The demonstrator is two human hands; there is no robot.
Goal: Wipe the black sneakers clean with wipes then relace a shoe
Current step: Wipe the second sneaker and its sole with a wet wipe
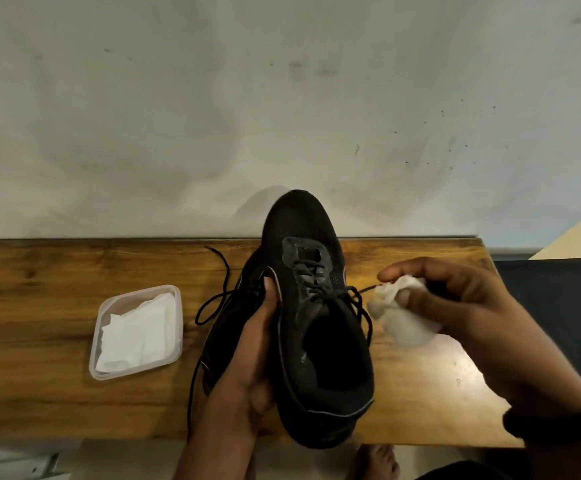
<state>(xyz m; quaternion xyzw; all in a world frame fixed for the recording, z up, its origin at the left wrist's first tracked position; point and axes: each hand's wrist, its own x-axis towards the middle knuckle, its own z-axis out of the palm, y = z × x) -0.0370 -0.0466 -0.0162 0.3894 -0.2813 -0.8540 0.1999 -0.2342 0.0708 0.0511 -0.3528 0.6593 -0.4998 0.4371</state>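
A black sneaker (311, 306) is held above the wooden table (57, 271), toe pointing away from me. My left hand (247, 355) grips its left side, thumb on the upper near the eyelets. A second black sneaker (228, 327) lies on the table under and to the left of it, mostly hidden, its loose lace (213, 299) trailing on the wood. My right hand (455, 306) holds a crumpled greyish wipe (400, 320) just right of the held sneaker, pinching a lace end against the wipe.
A clear plastic tub (136, 332) with folded white wipes sits on the table to the left. A pale wall (282, 98) rises directly behind the table. A dark surface (552, 306) lies beyond the table's right end. A bare foot (377, 462) shows below the front edge.
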